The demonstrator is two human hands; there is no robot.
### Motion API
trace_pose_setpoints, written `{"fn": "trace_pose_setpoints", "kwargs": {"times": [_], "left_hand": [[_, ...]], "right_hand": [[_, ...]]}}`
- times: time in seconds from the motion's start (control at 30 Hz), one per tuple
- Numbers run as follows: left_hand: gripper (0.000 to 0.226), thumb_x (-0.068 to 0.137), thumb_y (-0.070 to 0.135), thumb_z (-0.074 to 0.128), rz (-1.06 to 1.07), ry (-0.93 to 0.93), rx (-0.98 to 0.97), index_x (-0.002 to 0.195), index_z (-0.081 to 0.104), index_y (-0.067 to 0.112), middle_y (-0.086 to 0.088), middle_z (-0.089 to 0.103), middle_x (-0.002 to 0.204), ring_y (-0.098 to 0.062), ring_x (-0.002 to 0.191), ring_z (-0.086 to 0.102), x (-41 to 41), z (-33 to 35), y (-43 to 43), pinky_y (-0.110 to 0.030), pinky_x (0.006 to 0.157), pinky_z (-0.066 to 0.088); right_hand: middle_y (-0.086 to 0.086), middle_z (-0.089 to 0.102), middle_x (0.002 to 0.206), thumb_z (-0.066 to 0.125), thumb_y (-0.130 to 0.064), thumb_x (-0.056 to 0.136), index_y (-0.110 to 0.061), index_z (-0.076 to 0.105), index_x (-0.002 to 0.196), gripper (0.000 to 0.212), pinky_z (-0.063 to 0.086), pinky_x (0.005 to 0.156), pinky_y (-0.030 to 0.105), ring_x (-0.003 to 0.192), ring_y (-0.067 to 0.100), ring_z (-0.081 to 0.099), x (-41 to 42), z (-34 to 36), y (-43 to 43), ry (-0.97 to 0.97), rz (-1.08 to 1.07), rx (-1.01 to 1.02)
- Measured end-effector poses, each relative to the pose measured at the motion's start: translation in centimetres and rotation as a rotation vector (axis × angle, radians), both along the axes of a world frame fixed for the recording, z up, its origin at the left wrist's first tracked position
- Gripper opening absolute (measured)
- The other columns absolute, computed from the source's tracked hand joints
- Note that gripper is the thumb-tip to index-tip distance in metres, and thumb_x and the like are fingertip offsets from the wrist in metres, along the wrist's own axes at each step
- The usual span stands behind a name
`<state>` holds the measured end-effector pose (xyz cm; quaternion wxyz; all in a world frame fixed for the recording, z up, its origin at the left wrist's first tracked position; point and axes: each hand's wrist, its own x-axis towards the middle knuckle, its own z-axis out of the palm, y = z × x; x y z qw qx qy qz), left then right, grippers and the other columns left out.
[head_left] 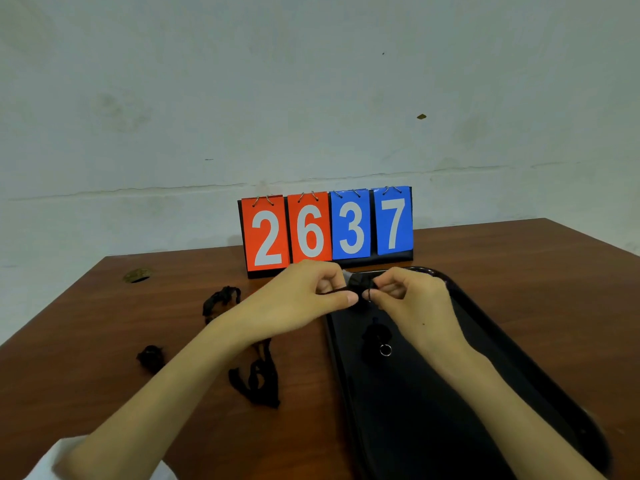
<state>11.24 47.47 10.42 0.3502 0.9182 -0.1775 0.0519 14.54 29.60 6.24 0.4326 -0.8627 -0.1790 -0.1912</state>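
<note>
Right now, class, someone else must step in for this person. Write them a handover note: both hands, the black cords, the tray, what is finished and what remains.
Hands: the left hand and right hand both pinch a thin black cord, held between them above the far end of the long black tray.
Done, it seems: one black knotted piece with a metal ring lies in the tray.
Left: the held cord is not yet set down. A long black cord tangle, a second black cord and a small black bundle lie on the brown wooden table, left of the tray.
</note>
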Motion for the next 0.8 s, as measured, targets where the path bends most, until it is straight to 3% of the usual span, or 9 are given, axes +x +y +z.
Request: {"fn": "trace_pose_setpoints", "kwargs": {"times": [0.1,0.2,0.3,0.47,0.6,0.67,0.8], "left_hand": [[0.017,0.086,0.036,0.061,0.011,-0.027,0.02,0.082,0.064,0.02,0.001,0.066,0.077,-0.009,0.076,0.062,-0.1,0.5,0.5,-0.026,0.078,0.051],[0.018,0.087,0.032,0.061,-0.007,-0.037,0.015,0.081,0.066,0.016,0.009,0.064,0.073,0.005,0.073,0.059,0.0,0.9,1.0,-0.006,0.072,0.045],[0.021,0.087,0.031,0.06,-0.01,-0.052,-0.013,0.08,0.067,0.013,0.009,0.063,0.072,0.007,0.071,0.059,0.2,1.0,1.4,0.0,0.069,0.041],[0.021,0.087,0.031,0.06,0.01,-0.053,-0.037,0.074,0.065,0.016,0.013,0.059,0.062,0.007,0.065,0.058,0.8,0.5,1.7,-0.003,0.064,0.042],[0.022,0.089,0.028,0.057,0.02,-0.019,-0.074,0.07,0.062,0.019,0.021,0.059,0.054,0.008,0.054,0.056,1.0,0.4,1.6,-0.004,0.053,0.04],[0.026,0.092,0.025,0.055,0.038,0.025,-0.087,0.067,0.06,0.017,0.016,0.054,0.048,0.0,0.043,0.049,1.2,0.3,1.6,-0.007,0.043,0.036],[0.031,0.094,0.025,0.05,0.05,0.094,-0.091,0.065,0.059,0.024,0.007,0.049,0.044,-0.003,0.038,0.041,1.3,-0.4,1.4,-0.016,0.041,0.034]], "right_hand": [[-0.012,0.067,0.077,0.074,-0.019,0.076,-0.018,0.069,0.088,0.013,0.052,0.075,0.018,0.073,-0.001,0.063,-0.2,0.0,0.2,0.051,0.107,-0.073],[-0.009,0.069,0.08,0.073,-0.021,0.075,-0.022,0.069,0.087,0.013,0.054,0.077,0.021,0.075,0.001,0.064,-0.6,0.3,0.4,0.132,0.221,-0.123],[-0.008,0.068,0.076,0.073,-0.018,0.076,-0.027,0.066,0.08,0.011,0.055,0.076,0.022,0.073,0.002,0.065,-1.1,0.7,0.5,0.218,0.336,-0.091],[-0.008,0.07,0.072,0.073,-0.013,0.075,-0.022,0.069,0.079,0.011,0.055,0.075,0.023,0.069,0.005,0.066,-1.5,1.0,0.7,0.28,0.459,0.024],[0.001,0.072,0.076,0.074,-0.011,0.073,-0.022,0.069,0.078,0.013,0.057,0.074,0.026,0.07,0.016,0.069,-1.6,1.3,0.6,0.284,0.503,0.164],[0.003,0.072,0.076,0.073,-0.01,0.072,-0.021,0.069,0.079,0.014,0.057,0.072,0.025,0.07,0.02,0.069,-1.7,1.5,0.5,0.281,0.52,0.229],[0.001,0.072,0.074,0.07,-0.011,0.069,-0.013,0.069,0.083,0.015,0.055,0.067,0.02,0.068,0.015,0.069,-1.6,1.8,0.3,0.282,0.522,0.386]]}}
